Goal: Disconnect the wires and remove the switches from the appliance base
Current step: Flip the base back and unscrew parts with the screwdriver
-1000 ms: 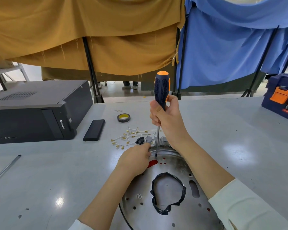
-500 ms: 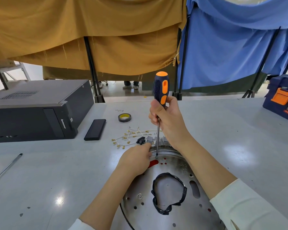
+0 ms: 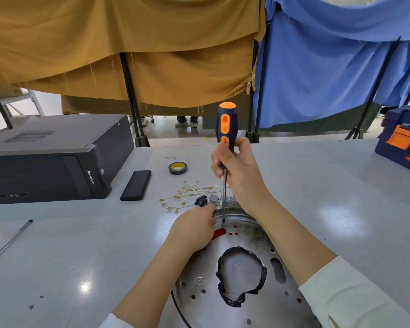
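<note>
A round metal appliance base (image 3: pixel 242 301) lies on the grey table in front of me, with a black taped ring (image 3: pixel 240 275) in its middle. Grey switches (image 3: pixel 219 200) stand along its far rim. My right hand (image 3: pixel 239 171) grips the dark blue and orange screwdriver (image 3: pixel 226 129) upright, its tip down on the base near the rim. My left hand (image 3: pixel 194 229) rests curled on the base's left rim and holds the leftmost switch. Loose white wires with brass terminals (image 3: pixel 187 194) and a black connector (image 3: pixel 200 200) lie just beyond the base.
A black computer case (image 3: pixel 50 159) stands at the left, with a flat black box (image 3: pixel 136 185) and a tape roll (image 3: pixel 177 167) beside it. A metal rod (image 3: pixel 8 242) lies at the left edge. A blue toolbox (image 3: pixel 402 140) sits at the far right. Cloth screens hang behind the table.
The screwdriver handle has turned in my right hand, its orange inserts now facing me. Both hands stay at the same spot on the base.
</note>
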A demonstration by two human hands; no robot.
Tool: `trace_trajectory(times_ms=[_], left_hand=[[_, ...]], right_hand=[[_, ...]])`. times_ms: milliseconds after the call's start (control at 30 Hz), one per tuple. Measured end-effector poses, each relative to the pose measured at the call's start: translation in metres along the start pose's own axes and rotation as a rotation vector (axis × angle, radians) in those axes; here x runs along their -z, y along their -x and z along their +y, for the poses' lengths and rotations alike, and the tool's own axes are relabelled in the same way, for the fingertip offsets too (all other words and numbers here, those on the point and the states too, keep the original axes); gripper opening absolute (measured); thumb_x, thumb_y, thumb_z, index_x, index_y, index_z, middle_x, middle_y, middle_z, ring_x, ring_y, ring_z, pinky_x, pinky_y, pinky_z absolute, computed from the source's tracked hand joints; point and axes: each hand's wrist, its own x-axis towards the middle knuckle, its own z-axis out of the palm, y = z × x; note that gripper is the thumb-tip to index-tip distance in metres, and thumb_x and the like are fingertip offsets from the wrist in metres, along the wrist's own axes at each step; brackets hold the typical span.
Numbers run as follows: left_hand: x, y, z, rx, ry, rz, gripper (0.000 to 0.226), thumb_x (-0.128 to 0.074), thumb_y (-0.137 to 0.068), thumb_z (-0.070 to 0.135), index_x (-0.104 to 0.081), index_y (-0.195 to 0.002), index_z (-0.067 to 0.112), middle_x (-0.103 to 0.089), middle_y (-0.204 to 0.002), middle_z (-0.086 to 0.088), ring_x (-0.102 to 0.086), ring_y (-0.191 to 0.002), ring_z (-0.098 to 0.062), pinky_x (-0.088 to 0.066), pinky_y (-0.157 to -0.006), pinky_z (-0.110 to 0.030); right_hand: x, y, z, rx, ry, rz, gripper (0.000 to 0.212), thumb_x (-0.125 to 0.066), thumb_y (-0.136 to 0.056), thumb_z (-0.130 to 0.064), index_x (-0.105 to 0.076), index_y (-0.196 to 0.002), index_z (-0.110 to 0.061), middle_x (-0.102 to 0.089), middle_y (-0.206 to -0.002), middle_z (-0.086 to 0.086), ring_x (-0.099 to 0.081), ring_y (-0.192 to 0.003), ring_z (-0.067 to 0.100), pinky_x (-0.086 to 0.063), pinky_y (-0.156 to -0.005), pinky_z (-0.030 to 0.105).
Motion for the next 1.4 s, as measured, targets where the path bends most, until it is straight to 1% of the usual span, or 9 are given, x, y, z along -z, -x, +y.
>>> trace_trajectory(times_ms=[200,367,500,633,767,933,1100,1267,1400], left_hand=[[0.0007,0.001,0.0003,0.002,0.016,-0.013,0.009,-0.037,-0.098,0.025,-0.042,-0.1,0.018,-0.061,-0.103,-0.012,-0.054,-0.086,-0.029,-0.037,-0.065,-0.034],[0.0023,0.0007,0.0016,0.006,0.012,-0.025,0.006,-0.037,-0.098,0.024,-0.035,-0.093,0.021,-0.06,-0.101,-0.013,-0.046,-0.078,-0.025,-0.036,-0.063,-0.034],[0.0021,0.0009,0.001,0.006,0.011,-0.02,0.004,-0.036,-0.099,0.024,-0.037,-0.095,0.022,-0.061,-0.102,-0.011,-0.047,-0.077,-0.023,-0.036,-0.063,-0.033],[0.0018,0.0006,0.0013,0.006,0.008,-0.015,0.008,-0.036,-0.099,0.025,-0.042,-0.102,0.021,-0.061,-0.105,-0.01,-0.047,-0.078,-0.022,-0.037,-0.064,-0.033],[0.0021,0.0022,0.0011,0.003,0.022,-0.016,0.004,-0.037,-0.098,0.026,-0.037,-0.095,0.024,-0.062,-0.103,-0.011,-0.045,-0.077,-0.023,-0.036,-0.063,-0.033],[0.001,0.0016,-0.0003,0.008,0.011,-0.004,0.006,-0.037,-0.099,0.025,-0.042,-0.1,0.023,-0.062,-0.106,-0.01,-0.044,-0.077,-0.021,-0.035,-0.064,-0.033],[0.001,0.0019,0.0008,0.004,0.009,-0.004,0.012,-0.038,-0.098,0.025,-0.045,-0.107,0.02,-0.062,-0.106,-0.01,-0.049,-0.081,-0.024,-0.036,-0.064,-0.032],[0.0007,0.0011,-0.0006,0.003,0.009,-0.002,0.014,-0.04,-0.098,0.029,-0.044,-0.109,0.021,-0.062,-0.107,-0.009,-0.048,-0.078,-0.023,-0.036,-0.063,-0.032],[-0.0008,0.0035,-0.0016,-0.023,0.038,0.021,0.029,-0.044,-0.096,0.032,-0.038,-0.124,0.027,-0.063,-0.107,-0.005,-0.059,-0.089,-0.027,-0.041,-0.066,-0.034]], right_hand=[[-0.0009,-0.0007,-0.004,-0.045,-0.11,0.001,0.05,-0.031,-0.095,-0.047,-0.053,-0.119,-0.009,-0.047,-0.074,0.0,-0.039,-0.06,0.01,-0.035,-0.058,0.023],[0.0004,-0.0007,-0.0052,-0.037,-0.044,0.017,0.054,-0.063,-0.08,-0.043,-0.036,-0.116,-0.013,-0.046,-0.067,-0.007,-0.034,-0.054,0.009,-0.033,-0.053,0.023],[0.001,0.0003,-0.0028,0.001,-0.001,0.014,0.031,-0.053,-0.086,-0.036,-0.045,-0.107,-0.015,-0.052,-0.074,0.0,-0.045,-0.062,0.011,-0.041,-0.06,0.024],[0.0005,-0.0004,-0.0039,-0.028,-0.048,0.039,0.038,-0.043,-0.095,-0.045,-0.051,-0.114,-0.014,-0.053,-0.077,-0.002,-0.044,-0.063,0.01,-0.038,-0.062,0.025],[0.0017,-0.002,-0.0067,-0.046,-0.103,0.059,0.065,-0.064,-0.076,-0.058,-0.036,-0.117,-0.015,-0.049,-0.068,-0.006,-0.036,-0.054,0.009,-0.034,-0.054,0.023],[0.0038,-0.0004,-0.0052,0.013,-0.029,0.036,0.032,-0.055,-0.085,-0.035,-0.042,-0.106,-0.016,-0.053,-0.071,-0.001,-0.045,-0.06,0.013,-0.042,-0.06,0.025],[0.0047,-0.0004,-0.0062,-0.037,-0.164,0.053,0.045,-0.037,-0.09,-0.045,-0.049,-0.117,-0.012,-0.052,-0.077,0.002,-0.044,-0.062,0.012,-0.037,-0.059,0.025],[0.006,-0.0013,-0.0081,-0.062,-0.067,0.065,0.049,-0.067,-0.082,-0.044,-0.038,-0.112,-0.017,-0.046,-0.069,-0.005,-0.036,-0.053,0.009,-0.033,-0.052,0.024],[0.0048,0.0016,-0.0068,-0.005,-0.03,0.061,0.033,-0.06,-0.083,-0.033,-0.041,-0.103,-0.014,-0.051,-0.071,0.0,-0.044,-0.058,0.013,-0.039,-0.055,0.026]])
